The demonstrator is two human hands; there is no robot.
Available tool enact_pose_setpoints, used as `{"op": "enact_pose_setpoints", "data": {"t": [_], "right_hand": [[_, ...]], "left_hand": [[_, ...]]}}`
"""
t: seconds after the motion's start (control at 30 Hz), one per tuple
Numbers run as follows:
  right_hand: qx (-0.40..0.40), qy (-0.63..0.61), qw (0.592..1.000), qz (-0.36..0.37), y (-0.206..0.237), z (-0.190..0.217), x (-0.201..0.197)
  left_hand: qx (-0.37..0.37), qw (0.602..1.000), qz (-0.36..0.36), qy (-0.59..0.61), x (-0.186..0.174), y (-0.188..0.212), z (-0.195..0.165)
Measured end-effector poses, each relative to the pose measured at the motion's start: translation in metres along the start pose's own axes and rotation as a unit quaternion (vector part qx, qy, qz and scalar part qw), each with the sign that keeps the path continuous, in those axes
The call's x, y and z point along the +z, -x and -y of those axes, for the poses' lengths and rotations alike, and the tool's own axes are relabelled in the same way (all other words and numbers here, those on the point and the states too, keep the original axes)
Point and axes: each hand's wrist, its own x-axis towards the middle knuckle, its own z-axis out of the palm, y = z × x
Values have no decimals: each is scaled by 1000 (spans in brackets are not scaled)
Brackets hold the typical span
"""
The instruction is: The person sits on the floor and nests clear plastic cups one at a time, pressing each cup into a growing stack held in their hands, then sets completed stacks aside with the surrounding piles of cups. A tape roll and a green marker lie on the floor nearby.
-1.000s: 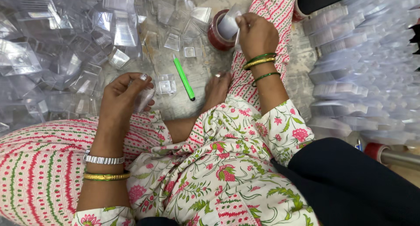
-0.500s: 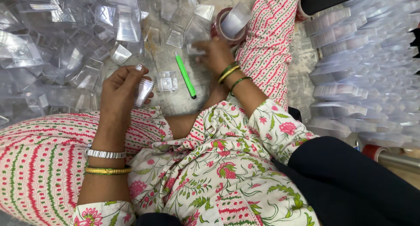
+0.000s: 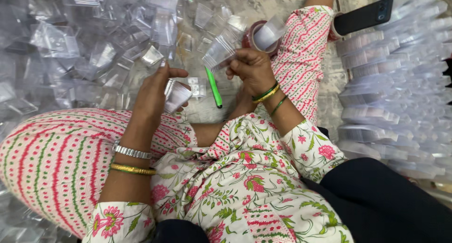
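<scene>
My left hand (image 3: 157, 90) grips a small clear plastic box (image 3: 178, 93) just above my left knee. My right hand (image 3: 252, 69) holds another clear plastic piece (image 3: 219, 52), tilted up and to the left, a short way from the left hand's box. A green pen (image 3: 214, 87) lies on the floor between the two hands. Both wrists wear bangles. I sit cross-legged in striped pink trousers and a floral top.
Several loose clear plastic boxes (image 3: 94, 50) cover the floor at the upper left. Rows of stacked clear boxes (image 3: 395, 83) fill the right side. A roll of tape (image 3: 263, 36) sits by my right knee, and a dark phone (image 3: 362, 16) lies at the top right.
My right hand has come back from the roll of tape toward my left hand, now carrying a clear plastic piece. My left hand has kept its box and shifted slightly right.
</scene>
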Motion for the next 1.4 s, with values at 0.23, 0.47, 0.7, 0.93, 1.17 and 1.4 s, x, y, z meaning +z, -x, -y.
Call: {"op": "enact_pose_setpoints", "data": {"t": [0.23, 0.47, 0.7, 0.93, 1.17, 1.4], "right_hand": [[-12, -24, 997, 76, 9, 15, 29], [-11, 47, 995, 87, 18, 15, 45], [84, 136, 981, 114, 26, -4, 58], [-33, 300, 953, 24, -19, -9, 65], [-249, 611, 746, 88, -87, -55, 94], [-136, 611, 770, 126, -55, -39, 79]], "left_hand": [[-21, 1000, 19, 6, 3, 2, -4], [-2, 999, 28, 37, 4, 3, -3], [29, 997, 56, 33, 6, 3, -2], [46, 995, -17, 87, 3, -1, 2], [132, 951, -243, 137, -16, -10, 10], [225, 925, -261, 157, -21, -16, 18]]}}
